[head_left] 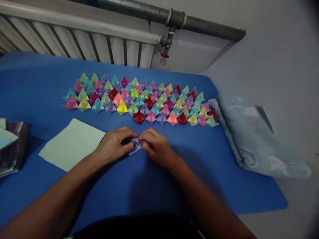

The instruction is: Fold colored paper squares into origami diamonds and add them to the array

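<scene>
A blue counter (249, 196) takes up most of the scene, with a white radiator (82, 44) behind its far edge. On the right, a folded pale blue blanket (254, 142) lies rolled at one side and reaches past the counter's edge.

Across the far half stand close rows of small folded paper boats (149, 102), in pink, red, yellow, green, turquoise and purple, each with a raised peak. These look finished. The nearest row starts about midway along and runs only to the right end, so the set seems well advanced, with that row perhaps incomplete.

Nearer, to the left, a flat pale green sheet (72, 142) lies unfolded, apparently unworked. At the left edge is a stack of papers (15, 146), partly out of view; how much of it is left to use cannot be told.

The left hand (116, 142) and right hand (158, 146) meet just short of the boats, both pinching one purple paper (135, 150) between thumb and fingers. This smallest piece is already folded down compactly, but the fingers cover much of it, so its exact stage is unclear.
</scene>
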Tool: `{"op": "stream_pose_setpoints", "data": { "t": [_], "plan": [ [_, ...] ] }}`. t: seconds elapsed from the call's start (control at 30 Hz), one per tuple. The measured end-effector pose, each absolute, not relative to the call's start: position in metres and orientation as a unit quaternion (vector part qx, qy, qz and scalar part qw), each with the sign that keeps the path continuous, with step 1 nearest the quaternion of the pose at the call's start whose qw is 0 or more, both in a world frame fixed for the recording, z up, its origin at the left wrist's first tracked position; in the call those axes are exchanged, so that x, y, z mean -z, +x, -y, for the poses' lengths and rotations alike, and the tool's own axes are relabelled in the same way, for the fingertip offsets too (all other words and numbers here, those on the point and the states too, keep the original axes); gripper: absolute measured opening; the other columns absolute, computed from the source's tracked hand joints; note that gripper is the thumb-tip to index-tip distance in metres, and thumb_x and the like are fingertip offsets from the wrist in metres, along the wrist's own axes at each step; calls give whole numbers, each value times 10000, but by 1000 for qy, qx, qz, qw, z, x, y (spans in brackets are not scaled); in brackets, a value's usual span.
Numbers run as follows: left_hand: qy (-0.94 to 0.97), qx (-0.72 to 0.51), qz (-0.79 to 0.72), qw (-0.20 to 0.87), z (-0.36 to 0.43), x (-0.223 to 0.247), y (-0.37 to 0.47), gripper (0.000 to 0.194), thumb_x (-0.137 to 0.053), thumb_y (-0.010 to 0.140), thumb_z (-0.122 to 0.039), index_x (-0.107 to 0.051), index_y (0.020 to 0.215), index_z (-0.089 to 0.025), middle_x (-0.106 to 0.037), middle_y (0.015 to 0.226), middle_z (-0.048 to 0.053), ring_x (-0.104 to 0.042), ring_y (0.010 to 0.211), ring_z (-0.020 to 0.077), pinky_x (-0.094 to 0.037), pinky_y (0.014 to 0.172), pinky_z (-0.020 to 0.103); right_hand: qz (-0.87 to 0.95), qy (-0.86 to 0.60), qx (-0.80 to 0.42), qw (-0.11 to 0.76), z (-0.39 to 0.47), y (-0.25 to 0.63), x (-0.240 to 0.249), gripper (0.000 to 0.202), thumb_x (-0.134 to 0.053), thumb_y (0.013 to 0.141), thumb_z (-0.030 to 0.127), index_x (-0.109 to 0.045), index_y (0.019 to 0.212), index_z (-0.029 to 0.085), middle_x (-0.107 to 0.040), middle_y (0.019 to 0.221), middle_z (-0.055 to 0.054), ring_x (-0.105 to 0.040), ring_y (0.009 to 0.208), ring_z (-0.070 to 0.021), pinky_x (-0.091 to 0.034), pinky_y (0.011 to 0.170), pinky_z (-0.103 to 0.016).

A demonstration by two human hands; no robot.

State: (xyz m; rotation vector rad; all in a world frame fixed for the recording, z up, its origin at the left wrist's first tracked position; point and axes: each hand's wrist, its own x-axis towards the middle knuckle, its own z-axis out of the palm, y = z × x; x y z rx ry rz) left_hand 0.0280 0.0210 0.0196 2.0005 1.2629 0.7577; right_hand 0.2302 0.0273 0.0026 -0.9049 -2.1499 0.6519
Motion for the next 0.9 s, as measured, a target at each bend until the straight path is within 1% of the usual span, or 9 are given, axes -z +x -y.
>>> {"op": "stream_pose_setpoints", "data": {
  "t": [0.13, 0.2, 0.3, 0.37, 0.43, 0.5, 0.6, 0.77, 0.9],
  "plan": [
    [794, -268, -468, 279, -20, -14, 29, 137, -578, 849, -233, -701, 894, -196, -669, 801, 6, -620, 698, 143, -475, 656, 260, 824, -343, -260, 368, -29, 229, -1, 192, -483, 904, 100, -640, 921, 209, -666, 909, -37, -632, 885, -151, -507, 817, -269],
    [804, -258, -468, 260, -20, -10, 29, 121, -575, 854, -219, -692, 876, -197, -650, 770, 0, -608, 683, 139, -462, 644, 252, 821, -344, -263, 371, -29, 228, 0, 199, -476, 902, 99, -638, 917, 211, -668, 894, -34, -632, 884, -153, -508, 821, -274],
    [804, -270, -470, 246, -20, -4, 30, 148, -559, 879, -213, -701, 919, -203, -674, 803, 10, -632, 723, 147, -479, 668, 250, 800, -371, -283, 376, -28, 228, 0, 182, -501, 895, 131, -642, 983, 202, -672, 929, -42, -634, 850, -149, -514, 799, -275],
    [793, -290, -477, 244, -20, -2, 30, 162, -561, 885, -214, -710, 949, -204, -699, 847, 21, -657, 763, 155, -500, 692, 251, 776, -409, -299, 376, -27, 227, 0, 192, -571, 867, 180, -635, 1048, 187, -671, 965, -53, -631, 804, -147, -520, 763, -273],
    [780, -300, -492, 245, -20, -2, 31, 162, -570, 886, -224, -717, 951, -206, -709, 859, 24, -673, 780, 162, -514, 704, 255, 760, -449, -299, 362, -26, 226, 0, 244, -640, 827, 223, -628, 1067, 181, -674, 967, -55, -624, 771, -149, -519, 738, -277],
    [767, -302, -509, 247, -18, -3, 32, 177, -564, 897, -246, -723, 967, -212, -712, 860, 23, -682, 784, 166, -523, 712, 262, 762, -480, -281, 333, -25, 225, 0, 210, -652, 816, 231, -634, 1020, 189, -681, 935, -48, -618, 761, -152, -507, 735, -280],
    [756, -301, -524, 251, -16, -5, 36, 218, -540, 911, -270, -725, 1012, -213, -717, 893, 31, -686, 812, 174, -534, 746, 279, 775, -510, -245, 282, -24, 222, -1, 77, -584, 858, 196, -640, 911, 199, -681, 863, -39, -611, 759, -156, -473, 725, -276],
    [757, -282, -535, 246, -14, -6, 41, 240, -543, 895, -293, -715, 1044, -218, -698, 868, 25, -654, 752, 170, -523, 716, 284, 804, -517, -194, 223, -23, 220, -2, 154, -521, 912, 182, -610, 789, 207, -668, 796, -29, -594, 740, -154, -415, 684, -268],
    [765, -263, -538, 237, -15, -5, 42, 215, -504, 918, -280, -702, 916, -197, -671, 826, 32, -641, 755, 176, -495, 700, 288, 812, -517, -183, 200, -22, 218, -3, 165, -527, 922, 189, -612, 782, 205, -676, 810, -37, -599, 747, -159, -404, 678, -269]
  ]
}}
